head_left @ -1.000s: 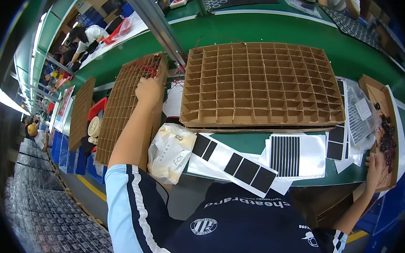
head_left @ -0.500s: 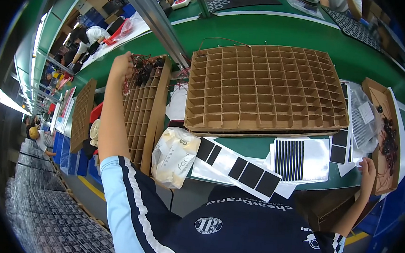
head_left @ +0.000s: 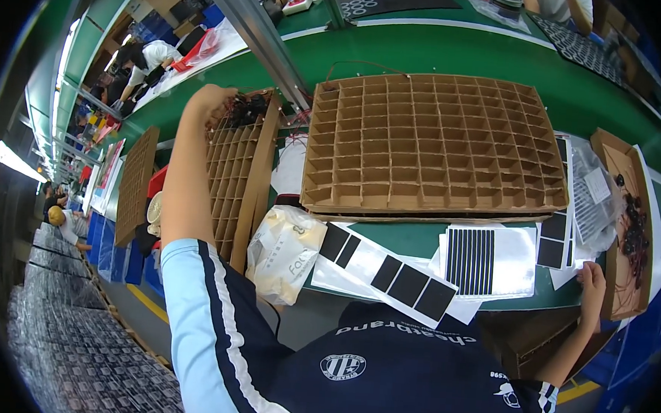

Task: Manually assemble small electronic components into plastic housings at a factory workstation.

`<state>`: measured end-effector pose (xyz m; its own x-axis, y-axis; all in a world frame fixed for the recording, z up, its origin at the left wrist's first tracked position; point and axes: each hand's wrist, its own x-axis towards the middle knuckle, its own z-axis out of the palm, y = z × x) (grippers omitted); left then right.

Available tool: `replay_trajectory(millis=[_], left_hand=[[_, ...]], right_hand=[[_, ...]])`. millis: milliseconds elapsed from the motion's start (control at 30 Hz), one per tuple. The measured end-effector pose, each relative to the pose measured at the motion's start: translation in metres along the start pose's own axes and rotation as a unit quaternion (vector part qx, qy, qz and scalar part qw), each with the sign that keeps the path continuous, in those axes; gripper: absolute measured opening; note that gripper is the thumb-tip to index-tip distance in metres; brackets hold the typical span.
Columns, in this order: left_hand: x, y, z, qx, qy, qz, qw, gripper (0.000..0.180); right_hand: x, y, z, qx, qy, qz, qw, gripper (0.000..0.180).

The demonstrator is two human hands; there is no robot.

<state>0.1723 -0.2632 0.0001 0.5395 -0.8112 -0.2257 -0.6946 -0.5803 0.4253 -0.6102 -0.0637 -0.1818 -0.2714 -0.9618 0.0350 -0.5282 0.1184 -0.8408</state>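
Green bench (head_left: 446, 54): divider tray (head_left: 227, 172) runs lengthwise away; left hand (head_left: 211, 102) curled at wired parts (head_left: 248, 111), right hand (head_left: 592, 283) half-curled near carton (head_left: 612, 162), can't tell grips. Wider tray (head_left: 436, 149) sits crosswise.

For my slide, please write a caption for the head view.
Left hand at wired black parts on a partitioned cardboard tray.

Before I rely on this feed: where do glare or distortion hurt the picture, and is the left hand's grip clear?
Head view: the ceiling light at far left is blown out white; head view: the green bench has a curved pale edge from the fisheye; head view: the left hand meets small dark wired parts, too indistinct to tell its grip.
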Motion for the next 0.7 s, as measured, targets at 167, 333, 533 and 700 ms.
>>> replay_trajectory(millis=[167,333,533,700], left_hand=[[-0.035,0.007,-0.041,-0.274,-0.033,-0.015,0.961,0.04],[-0.08,0.04,-0.069,-0.286,0.038,0.074,0.955,0.04],[-0.172,0.11,-0.074,-0.301,-0.003,0.259,0.918,0.042],[-0.217,0.166,-0.024,-0.321,-0.109,0.399,0.852,0.04]], right_hand=[[-0.001,-0.001,0.002,0.004,0.015,0.008,1.0,0.018],[-0.002,-0.011,0.003,-0.005,0.006,-0.01,1.0,0.017],[0.001,-0.014,0.012,0.01,0.008,-0.012,1.0,0.017],[-0.004,-0.043,0.029,-0.01,0.003,-0.036,0.999,0.017]])
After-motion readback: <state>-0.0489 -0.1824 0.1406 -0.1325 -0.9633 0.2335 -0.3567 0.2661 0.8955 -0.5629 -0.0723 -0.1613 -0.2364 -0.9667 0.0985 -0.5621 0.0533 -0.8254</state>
